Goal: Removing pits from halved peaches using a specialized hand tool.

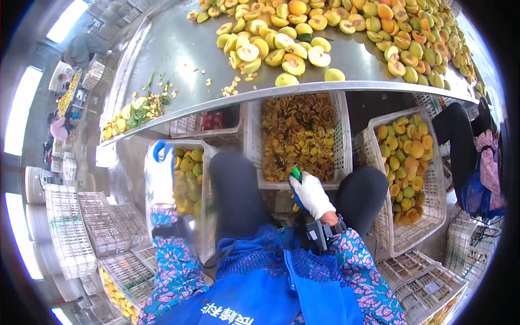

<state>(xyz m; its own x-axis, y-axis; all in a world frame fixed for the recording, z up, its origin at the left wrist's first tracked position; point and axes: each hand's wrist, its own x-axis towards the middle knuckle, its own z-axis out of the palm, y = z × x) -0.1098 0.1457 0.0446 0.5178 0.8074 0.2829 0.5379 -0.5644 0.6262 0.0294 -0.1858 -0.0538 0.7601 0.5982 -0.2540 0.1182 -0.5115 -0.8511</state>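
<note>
My left hand [163, 176], in a white glove with blue fingertips, is beside and over the left rim of a white plastic crate [210, 156] of yellow-green peaches or apricots [187, 164]. It is blurred, fingers bent; whether they hold anything cannot be made out. My right hand [310, 195], gloved in white and blue, is closed around a small tool's green handle [297, 174]. The tool's working end is not clear. Just beyond that hand is a middle crate [344, 134] full of brown and yellow fruit scraps [298, 134].
A metal table [183, 53] bears a heap of halved fruit [284, 40], with leaves and trimmings at its left. Another fruit crate [380, 191] leans to my right, beside a person's legs [457, 138]. Stacked crates [69, 227] stand at left; others work farther off.
</note>
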